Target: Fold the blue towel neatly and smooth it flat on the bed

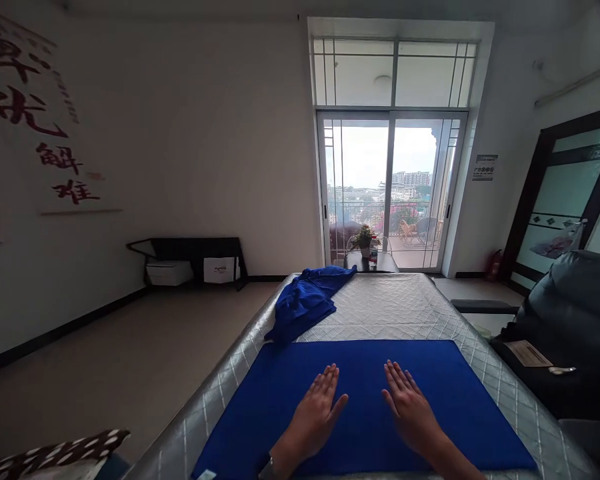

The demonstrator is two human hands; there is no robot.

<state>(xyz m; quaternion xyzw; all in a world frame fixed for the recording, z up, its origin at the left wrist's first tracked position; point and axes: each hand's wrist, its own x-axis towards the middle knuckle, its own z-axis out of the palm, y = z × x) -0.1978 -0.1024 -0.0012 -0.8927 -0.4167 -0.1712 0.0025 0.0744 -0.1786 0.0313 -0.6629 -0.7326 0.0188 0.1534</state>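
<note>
A flat blue cloth point(365, 413) is spread over the near part of a table covered in quilted silver-grey material point(395, 303). Above its left half I see my left hand point(316, 410), fingers stretched out and thumb apart, with a dark band at the wrist. My right hand point(409, 405) is over the right half, likewise flat with its thumb out. Neither hand holds anything; whether the palms touch the cloth I cannot tell. Beyond the cloth, a crumpled blue garment or cloth point(305, 297) lies at the far left of the table.
A black armchair point(563, 320) stands close at the right, with a paper point(529, 353) on it. Behind the table's far end are a potted plant point(364, 240) and a bottle point(373, 252). A low black bench point(195, 250) holds white boxes. A spotted brown cloth point(65, 453) shows at lower left.
</note>
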